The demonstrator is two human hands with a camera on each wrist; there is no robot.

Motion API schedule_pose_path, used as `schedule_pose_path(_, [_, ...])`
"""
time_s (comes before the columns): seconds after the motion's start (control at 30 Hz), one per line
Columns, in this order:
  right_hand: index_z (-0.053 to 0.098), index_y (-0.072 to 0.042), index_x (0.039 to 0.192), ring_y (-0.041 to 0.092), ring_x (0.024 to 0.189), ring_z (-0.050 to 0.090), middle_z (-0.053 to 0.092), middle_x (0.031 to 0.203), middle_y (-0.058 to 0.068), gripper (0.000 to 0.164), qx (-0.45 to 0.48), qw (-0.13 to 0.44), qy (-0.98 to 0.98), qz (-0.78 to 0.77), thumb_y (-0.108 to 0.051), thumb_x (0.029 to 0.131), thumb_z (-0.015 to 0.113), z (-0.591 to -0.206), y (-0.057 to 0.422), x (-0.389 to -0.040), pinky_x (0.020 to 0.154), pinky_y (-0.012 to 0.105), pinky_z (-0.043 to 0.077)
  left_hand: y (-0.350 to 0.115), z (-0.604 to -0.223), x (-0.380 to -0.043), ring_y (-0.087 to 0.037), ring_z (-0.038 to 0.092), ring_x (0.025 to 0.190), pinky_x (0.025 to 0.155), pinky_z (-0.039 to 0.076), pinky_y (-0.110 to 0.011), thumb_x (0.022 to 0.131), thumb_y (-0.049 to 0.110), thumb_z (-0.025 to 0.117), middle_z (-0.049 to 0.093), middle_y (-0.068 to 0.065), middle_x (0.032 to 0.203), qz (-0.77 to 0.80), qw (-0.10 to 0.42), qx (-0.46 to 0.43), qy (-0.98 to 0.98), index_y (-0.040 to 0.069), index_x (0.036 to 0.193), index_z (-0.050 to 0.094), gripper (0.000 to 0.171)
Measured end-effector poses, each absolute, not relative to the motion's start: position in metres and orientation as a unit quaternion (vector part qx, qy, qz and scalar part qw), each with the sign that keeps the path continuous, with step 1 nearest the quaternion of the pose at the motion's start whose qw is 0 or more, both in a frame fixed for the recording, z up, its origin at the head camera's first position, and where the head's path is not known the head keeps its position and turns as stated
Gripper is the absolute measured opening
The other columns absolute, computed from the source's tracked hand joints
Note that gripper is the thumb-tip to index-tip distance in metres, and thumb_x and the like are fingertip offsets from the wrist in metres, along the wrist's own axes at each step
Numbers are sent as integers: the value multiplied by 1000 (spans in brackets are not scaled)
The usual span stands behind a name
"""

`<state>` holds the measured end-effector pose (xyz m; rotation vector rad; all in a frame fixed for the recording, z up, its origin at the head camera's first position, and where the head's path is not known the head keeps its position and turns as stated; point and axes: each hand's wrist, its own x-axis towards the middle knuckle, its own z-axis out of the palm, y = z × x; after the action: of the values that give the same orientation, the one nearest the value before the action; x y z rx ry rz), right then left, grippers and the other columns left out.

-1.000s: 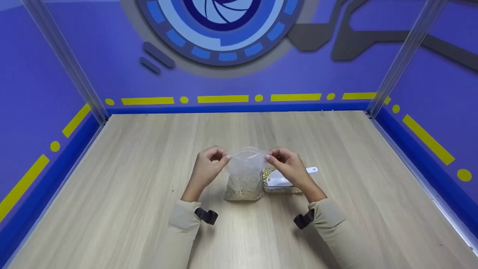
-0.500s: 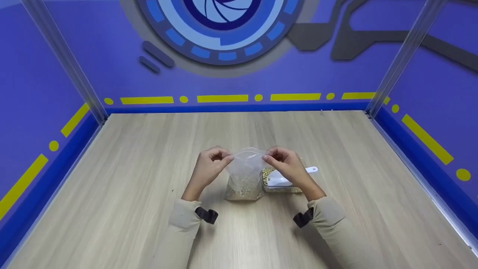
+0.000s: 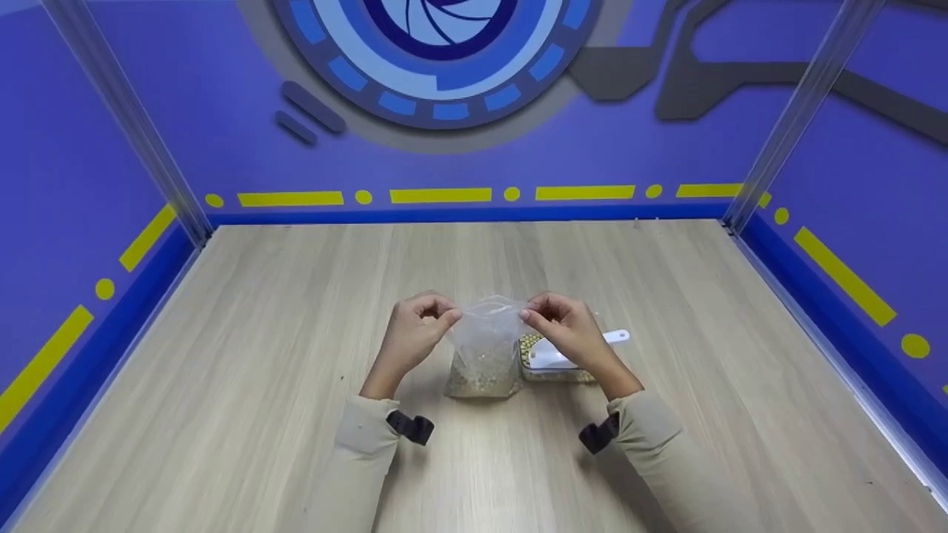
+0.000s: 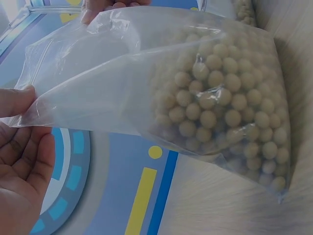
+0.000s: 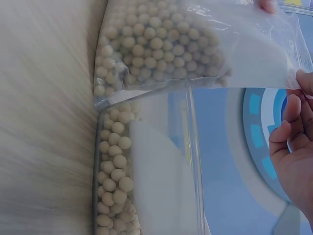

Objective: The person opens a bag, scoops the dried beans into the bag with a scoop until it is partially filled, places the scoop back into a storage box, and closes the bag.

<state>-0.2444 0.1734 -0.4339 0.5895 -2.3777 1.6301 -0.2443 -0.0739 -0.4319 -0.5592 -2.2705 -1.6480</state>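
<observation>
A clear plastic bag [image 3: 483, 363] stands upright on the table, its lower part filled with small round beige balls [image 4: 230, 98]. My left hand [image 3: 416, 329] pinches the left corner of the bag's top edge between thumb and fingers. At the opposite corner, my right hand [image 3: 572, 329] does the same. The top edge is stretched between both hands, with a gap between its front and back layers. Close to the bag's right side sits a clear box [image 5: 195, 161] of similar balls, and a white scoop [image 3: 549, 357] lies on top of them. My right hand hides part of the box.
The wooden table [image 3: 296, 296] reaches back to a blue wall panel [image 3: 185, 126], with more panels on the left and right. The scoop's handle sticks out past the box at the back right.
My hands have come slightly closer together, and the bag's top edge sits a little lower. The bag, box and scoop stay in the same place.
</observation>
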Motion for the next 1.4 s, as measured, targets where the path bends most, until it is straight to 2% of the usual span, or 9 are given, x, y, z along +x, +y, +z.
schedule_pose_path(0.27, [65, 9, 92, 4, 71, 51, 64, 82, 10, 11, 215, 84, -807, 544, -2, 90, 63, -409, 168, -225, 63, 17, 44, -75, -433, -244, -11, 53, 74, 73, 45, -25, 86, 9, 69, 64, -5, 81, -592, 103, -185, -778, 4, 82, 69, 7])
schedule_pose_path(0.47, [67, 6, 95, 6, 72, 52, 63, 84, 5, 11, 209, 70, -806, 549, -3, 90, 63, -425, 172, -238, 63, 17, 44, -73, -430, -240, -8, 54, 77, 76, 48, -28, 86, 6, 68, 66, -9, 87, -588, 87, -173, -785, 0, 90, 70, 7])
schedule_pose_path(0.67, [68, 1, 95, 7, 68, 51, 59, 79, -3, 13, 220, 74, -805, 545, -10, 88, 67, -436, 172, -247, 59, 18, 42, -71, -417, -232, -7, 57, 78, 78, 50, -31, 87, 3, 66, 68, -15, 90, -584, 71, -185, -787, -5, 93, 70, 10])
schedule_pose_path(0.77, [69, 1, 94, 7, 68, 51, 58, 78, -1, 14, 225, 74, -806, 542, -12, 89, 68, -436, 170, -247, 59, 18, 42, -71, -421, -235, -8, 56, 78, 78, 49, -30, 86, 3, 68, 68, -15, 89, -584, 77, -181, -788, -3, 92, 71, 9])
schedule_pose_path(0.9, [68, 4, 93, 5, 67, 50, 59, 77, 1, 11, 218, 76, -811, 537, -7, 89, 66, -430, 166, -243, 59, 17, 41, -71, -430, -240, -9, 57, 79, 78, 48, -25, 84, 7, 71, 69, -11, 88, -586, 91, -177, -785, 1, 91, 73, 8])
schedule_pose_path(1.13, [65, 9, 88, 3, 66, 47, 59, 75, 6, 10, 228, 86, -809, 536, 0, 89, 63, -408, 158, -226, 58, 16, 39, -74, -436, -244, -12, 57, 79, 77, 47, -27, 84, 12, 73, 70, -7, 86, -588, 107, -190, -779, 6, 88, 75, 7])
schedule_pose_path(1.4, [66, 8, 87, 4, 65, 45, 59, 73, 8, 9, 226, 102, -807, 536, 0, 88, 64, -408, 157, -224, 57, 16, 37, -73, -436, -244, -13, 58, 80, 76, 46, -27, 84, 11, 72, 70, -6, 85, -578, 123, -198, -782, 7, 85, 75, 5])
